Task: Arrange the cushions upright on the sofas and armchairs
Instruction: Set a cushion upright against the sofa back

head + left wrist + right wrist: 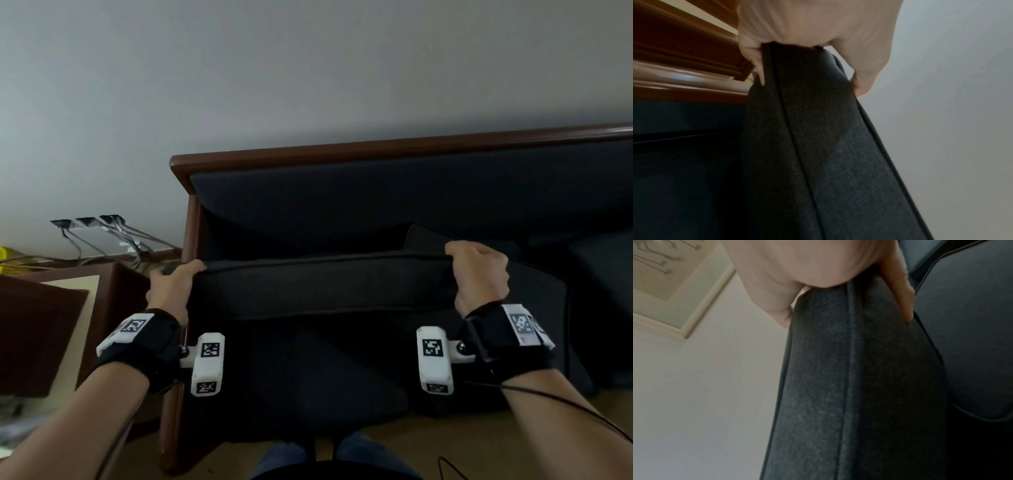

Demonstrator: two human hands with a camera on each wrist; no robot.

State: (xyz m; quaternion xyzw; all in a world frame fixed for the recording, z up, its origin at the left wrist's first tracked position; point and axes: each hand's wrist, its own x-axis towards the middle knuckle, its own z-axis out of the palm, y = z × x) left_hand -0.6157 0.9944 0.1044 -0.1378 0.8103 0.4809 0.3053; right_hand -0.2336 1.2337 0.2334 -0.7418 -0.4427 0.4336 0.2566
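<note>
Now both hands — left hand, right hand — grip one dark cushion.

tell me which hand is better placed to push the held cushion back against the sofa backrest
Neither clearly: left hand and right hand each grip an upper corner of the cushion, level, facing the backrest. Probably both together.

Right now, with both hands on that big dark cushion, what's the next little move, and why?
Probably tip the cushion back against the sofa's backrest. The left hand and right hand grip its top corners, it hangs over the seat, and a gap shows behind it.
</note>
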